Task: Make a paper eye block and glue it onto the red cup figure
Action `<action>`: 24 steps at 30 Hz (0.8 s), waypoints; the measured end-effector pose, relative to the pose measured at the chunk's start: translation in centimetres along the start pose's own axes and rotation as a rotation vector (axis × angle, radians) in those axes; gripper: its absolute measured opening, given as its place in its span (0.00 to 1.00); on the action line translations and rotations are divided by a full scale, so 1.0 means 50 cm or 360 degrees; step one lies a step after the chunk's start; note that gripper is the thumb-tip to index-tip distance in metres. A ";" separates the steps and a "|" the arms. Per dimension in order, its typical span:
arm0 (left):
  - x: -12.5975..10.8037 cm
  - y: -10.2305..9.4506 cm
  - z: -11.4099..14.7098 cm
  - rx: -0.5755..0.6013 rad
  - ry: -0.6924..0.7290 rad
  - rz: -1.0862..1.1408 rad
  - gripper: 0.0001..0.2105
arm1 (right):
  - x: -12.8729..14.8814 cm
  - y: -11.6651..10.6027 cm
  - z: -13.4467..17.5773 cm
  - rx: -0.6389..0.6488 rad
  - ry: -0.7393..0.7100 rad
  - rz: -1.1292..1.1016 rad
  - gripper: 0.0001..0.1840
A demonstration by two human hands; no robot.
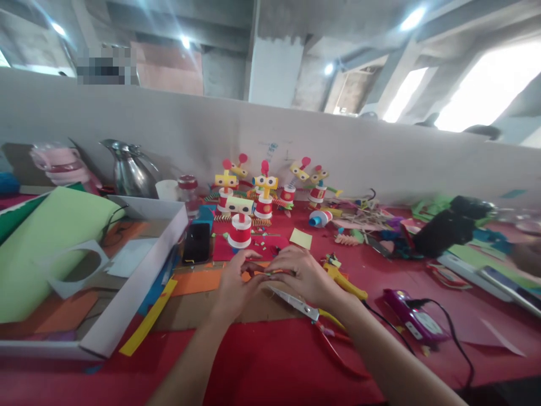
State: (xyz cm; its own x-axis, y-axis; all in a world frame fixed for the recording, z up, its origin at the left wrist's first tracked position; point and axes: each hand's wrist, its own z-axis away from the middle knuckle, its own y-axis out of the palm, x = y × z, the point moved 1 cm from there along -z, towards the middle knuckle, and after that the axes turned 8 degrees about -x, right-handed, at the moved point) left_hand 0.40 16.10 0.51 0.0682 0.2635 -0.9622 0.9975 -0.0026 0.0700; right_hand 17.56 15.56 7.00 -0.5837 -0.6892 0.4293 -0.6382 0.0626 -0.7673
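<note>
Two hands, yours, reaching in over the worktop's near edge: left hand, right hand, wrists angled inward, fingers curled, tips nearly together, pinching a small dark strip, partly hidden, above brown cardboard. Worktop: red, cluttered; white partition along far edge. Beyond: pale pillar, lit lamps.

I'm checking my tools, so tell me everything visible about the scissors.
The scissors have silvery, metal-looking blades and red and yellow, plastic-looking handles. They lie with blades over brown cardboard, pointing forward and leftward, the red handle reaching onto the red tabletop. The right forearm partly hides them; whether the right hand touches them, I can't tell.
</note>
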 end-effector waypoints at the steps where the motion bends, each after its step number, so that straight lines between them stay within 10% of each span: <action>1: -0.005 0.001 0.001 -0.0009 -0.0022 0.0048 0.15 | -0.002 0.000 0.001 -0.0008 0.0011 -0.0016 0.08; 5: -0.024 -0.009 0.002 -0.0124 0.0044 0.0049 0.19 | -0.004 -0.006 -0.001 -0.0128 0.0060 -0.0049 0.07; 11: -0.046 -0.048 -0.064 -0.0852 0.0044 -0.0335 0.14 | -0.007 -0.073 -0.038 -0.0658 0.0472 -0.0145 0.10; 17: -0.064 -0.027 -0.143 -0.0966 -0.0030 -0.0681 0.18 | -0.004 -0.102 -0.131 -0.1113 0.0477 -0.0453 0.12; 24: -0.057 -0.003 -0.172 -0.1052 0.0088 -0.0785 0.11 | -0.011 -0.066 -0.230 -0.1124 0.0384 -0.0804 0.10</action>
State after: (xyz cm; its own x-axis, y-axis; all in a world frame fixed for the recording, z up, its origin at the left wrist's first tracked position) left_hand -0.10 23.66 5.51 -0.3932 0.1328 -0.9098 0.6963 0.6893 -0.2003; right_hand 14.21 24.03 14.79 -0.1884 -0.5897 0.7854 -0.9606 0.2769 -0.0226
